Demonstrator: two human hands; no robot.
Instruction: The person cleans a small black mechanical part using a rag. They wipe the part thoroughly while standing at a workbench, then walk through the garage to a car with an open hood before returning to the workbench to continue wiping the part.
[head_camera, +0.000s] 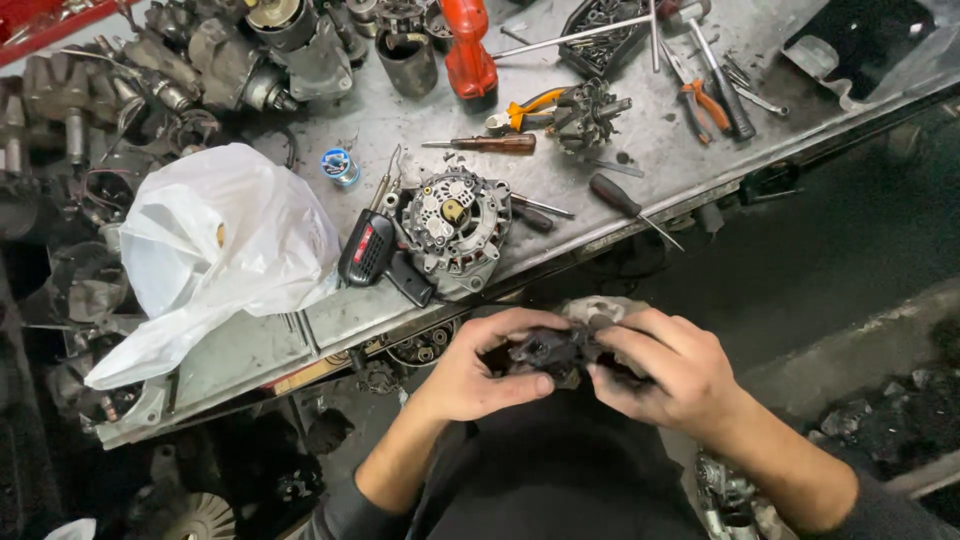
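Both of my hands hold a small dark metal part (556, 350) over my lap, below the bench's front edge. My left hand (478, 368) grips its left side with the thumb underneath. My right hand (668, 372) grips its right side, fingers curled over the top. Behind the part shows a pale round housing (598, 308), mostly hidden. On the bench just beyond sits a silver alternator (455, 228) with its rear face up, and beside it lies a black and red soldering gun (372, 250).
A steel workbench (400, 130) carries a white plastic bag (215, 240), screwdrivers (490, 144), (625, 203), orange pliers (535, 103), a dark rotor (585, 115), a red tool (468, 50) and a solder spool (341, 166). Old alternator parts (150, 70) pile at the back left. Dark floor lies to the right.
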